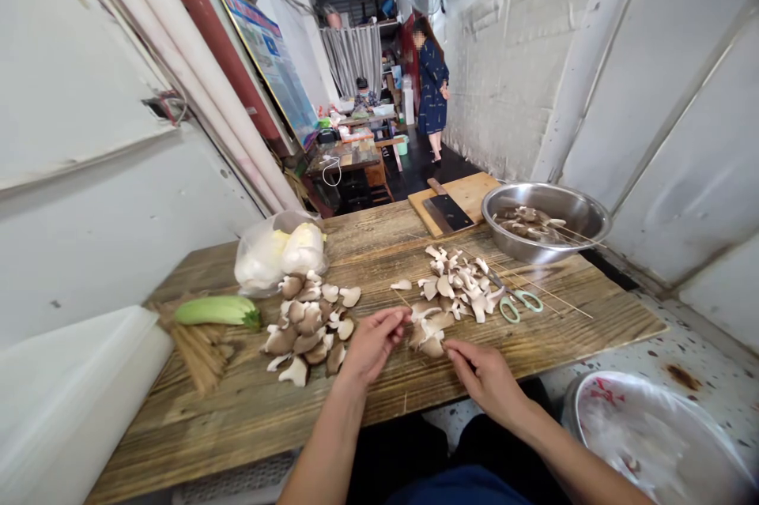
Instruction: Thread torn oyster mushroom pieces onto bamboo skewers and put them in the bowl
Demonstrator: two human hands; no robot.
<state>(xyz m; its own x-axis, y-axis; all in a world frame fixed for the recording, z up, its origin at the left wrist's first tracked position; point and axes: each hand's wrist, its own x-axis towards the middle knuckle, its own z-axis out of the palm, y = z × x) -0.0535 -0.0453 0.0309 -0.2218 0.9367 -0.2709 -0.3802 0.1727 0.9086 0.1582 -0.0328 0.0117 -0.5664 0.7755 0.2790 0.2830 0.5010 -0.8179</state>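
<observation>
My left hand [376, 339] is closed, its thumb and forefinger pinched around a thin wooden skewer [402, 298], most of which is hidden. My right hand [483, 378] pinches the edge of an oyster mushroom [432, 345] in a small cluster between both hands. How the skewer meets these mushrooms is too small to make out. Beyond my right hand is a loose pile of oyster mushrooms [459, 284], with green-handled scissors [519, 306] beside it and several skewers [551, 292] lying to the right. Another mushroom pile [308, 323] sits left of my left hand.
A steel bowl [545, 252] of mushrooms stands back right, beside a cleaver [447, 212] on a cutting board [474, 193]. Leftward are a plastic bag [254, 264], a green gourd [217, 310] and a skewer bundle [205, 355]. A lined bin [652, 426] is lower right. A person [432, 86] stands far off.
</observation>
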